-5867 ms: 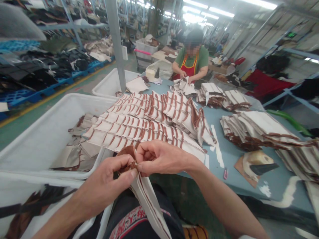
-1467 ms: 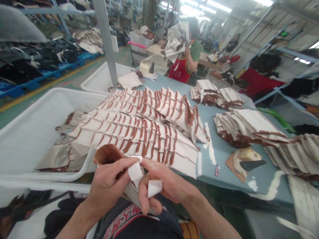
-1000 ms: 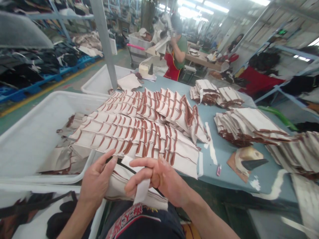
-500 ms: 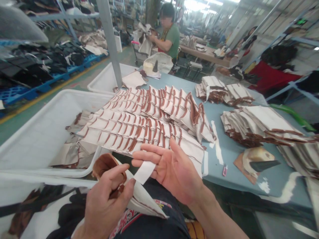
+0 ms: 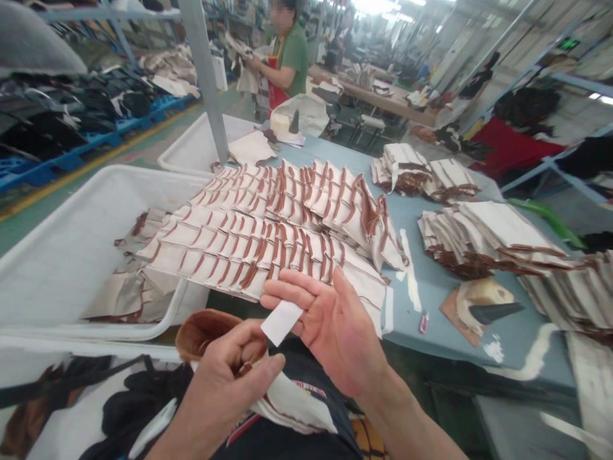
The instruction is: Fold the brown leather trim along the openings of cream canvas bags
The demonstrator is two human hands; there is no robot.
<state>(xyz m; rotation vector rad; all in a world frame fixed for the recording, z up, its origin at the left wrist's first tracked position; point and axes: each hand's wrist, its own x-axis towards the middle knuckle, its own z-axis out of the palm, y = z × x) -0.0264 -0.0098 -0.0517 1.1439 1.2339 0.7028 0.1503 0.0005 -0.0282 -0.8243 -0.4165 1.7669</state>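
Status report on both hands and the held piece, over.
Left hand gripping brown-lined off-white fabric piece. Right hand open, palm up, white rectangular strip lying on it. Strip juts toward left hand.

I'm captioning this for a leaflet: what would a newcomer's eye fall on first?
Probably the brown-edged pieces, in overlapping rows mid-picture on the blue table. In front of them, the right hand, open and palm up, bears a white strip, while the left hand grips a pale piece with a brown open end. Beyond the table, left of centre, a green-clad person stands out.
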